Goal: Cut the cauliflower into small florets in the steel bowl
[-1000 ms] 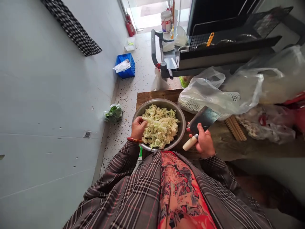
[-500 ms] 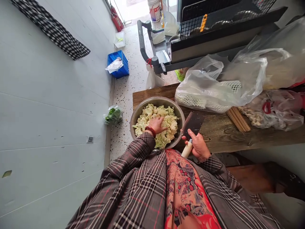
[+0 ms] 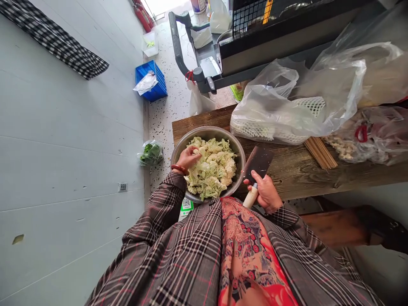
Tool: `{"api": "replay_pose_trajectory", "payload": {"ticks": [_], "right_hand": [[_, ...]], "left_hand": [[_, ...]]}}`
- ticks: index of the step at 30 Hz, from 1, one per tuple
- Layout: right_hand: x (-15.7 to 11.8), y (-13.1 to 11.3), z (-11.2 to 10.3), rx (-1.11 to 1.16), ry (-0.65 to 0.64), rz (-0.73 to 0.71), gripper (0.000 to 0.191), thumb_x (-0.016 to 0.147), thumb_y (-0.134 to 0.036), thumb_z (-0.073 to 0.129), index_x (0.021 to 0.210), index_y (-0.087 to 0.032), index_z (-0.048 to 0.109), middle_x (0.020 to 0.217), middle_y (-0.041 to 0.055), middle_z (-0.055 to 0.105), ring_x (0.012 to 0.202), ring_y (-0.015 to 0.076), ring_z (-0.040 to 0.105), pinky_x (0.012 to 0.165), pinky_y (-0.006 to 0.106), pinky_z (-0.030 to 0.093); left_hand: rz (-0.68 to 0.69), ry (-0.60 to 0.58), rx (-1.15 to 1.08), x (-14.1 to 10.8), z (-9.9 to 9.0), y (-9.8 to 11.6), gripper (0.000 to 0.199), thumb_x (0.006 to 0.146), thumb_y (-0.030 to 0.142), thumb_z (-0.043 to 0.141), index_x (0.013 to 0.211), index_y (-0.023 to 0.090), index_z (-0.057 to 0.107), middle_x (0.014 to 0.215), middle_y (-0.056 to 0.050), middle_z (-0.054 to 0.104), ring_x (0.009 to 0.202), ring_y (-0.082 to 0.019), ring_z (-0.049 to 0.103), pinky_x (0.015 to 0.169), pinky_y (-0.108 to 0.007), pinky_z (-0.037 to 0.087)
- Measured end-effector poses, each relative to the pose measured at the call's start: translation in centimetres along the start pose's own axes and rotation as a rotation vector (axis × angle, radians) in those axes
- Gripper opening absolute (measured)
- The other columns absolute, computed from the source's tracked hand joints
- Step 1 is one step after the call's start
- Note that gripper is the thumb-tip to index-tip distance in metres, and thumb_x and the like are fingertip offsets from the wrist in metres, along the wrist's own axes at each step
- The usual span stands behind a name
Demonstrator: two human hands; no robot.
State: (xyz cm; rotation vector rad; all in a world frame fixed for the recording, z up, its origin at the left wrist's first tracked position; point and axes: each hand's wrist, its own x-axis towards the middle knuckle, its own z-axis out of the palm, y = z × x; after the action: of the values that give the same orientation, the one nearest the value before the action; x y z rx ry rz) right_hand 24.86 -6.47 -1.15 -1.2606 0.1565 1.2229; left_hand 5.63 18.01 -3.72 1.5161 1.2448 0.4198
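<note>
A round metal basin point(image 3: 177, 157) stands on the wooden table, filled with pale cauliflower florets point(image 3: 216, 165). At the basin's left side, my left hand point(image 3: 188, 159), with a red bangle on the wrist, has its fingers closed on a cauliflower floret point(image 3: 200, 151). My right hand point(image 3: 267, 194) grips a cleaver point(image 3: 259, 162) by its light wooden handle, just right of the basin. The dark blade points away from me and partly overlaps the table.
Plastic bags point(image 3: 287, 114) with white foam netting lie at the back of the wooden table point(image 3: 287, 174), beside some wooden sticks point(image 3: 320, 153). Behind stands a dark cart point(image 3: 204, 76). A blue crate point(image 3: 151, 80) and bagged greens point(image 3: 151, 153) sit on the floor by the wall.
My left hand has moved left across the basin, from lying spread on the florets to pinching one. My right hand keeps the cleaver in nearly the same place. The view has shifted slightly.
</note>
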Motion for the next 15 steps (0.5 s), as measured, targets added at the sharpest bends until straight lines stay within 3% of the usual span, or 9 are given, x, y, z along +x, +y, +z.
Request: {"api": "replay_pose_trajectory", "payload": {"ticks": [4,9,15], "right_hand": [[0.3,0.3,0.1,-0.043,-0.019,0.006,0.040,0.064,-0.042,0.079,0.089,-0.020,0.057,0.083,-0.0013,0.068,0.053,0.0105,0.063,0.037,0.017,0.042],[0.3,0.4,0.3,-0.065,-0.056,0.004,0.042,0.065,-0.044,0.078,0.091,-0.019,0.058,0.084,-0.0002,0.069,0.054,0.0116,0.063,0.037,0.017,0.042],[-0.1,0.3,0.1,-0.069,-0.062,-0.011,0.042,0.065,-0.043,0.078,0.093,-0.019,0.058,0.089,0.0018,0.070,0.054,0.0113,0.063,0.037,0.017,0.041]], "left_hand": [[-0.012,-0.051,-0.013,-0.6,-1.1,1.8,0.038,0.058,0.037,0.076,0.084,0.015,0.060,0.065,0.002,0.058,0.059,-0.010,0.053,0.057,-0.021,0.041],[-0.032,-0.075,-0.059,-1.9,-0.4,3.5,0.042,0.068,0.051,0.070,0.083,0.013,0.060,0.074,-0.004,0.065,0.067,-0.013,0.058,0.055,-0.022,0.042],[-0.018,-0.024,-0.119,-2.5,0.4,3.6,0.039,0.066,0.047,0.073,0.076,0.015,0.054,0.071,-0.001,0.063,0.062,-0.011,0.056,0.055,-0.022,0.042]]}}
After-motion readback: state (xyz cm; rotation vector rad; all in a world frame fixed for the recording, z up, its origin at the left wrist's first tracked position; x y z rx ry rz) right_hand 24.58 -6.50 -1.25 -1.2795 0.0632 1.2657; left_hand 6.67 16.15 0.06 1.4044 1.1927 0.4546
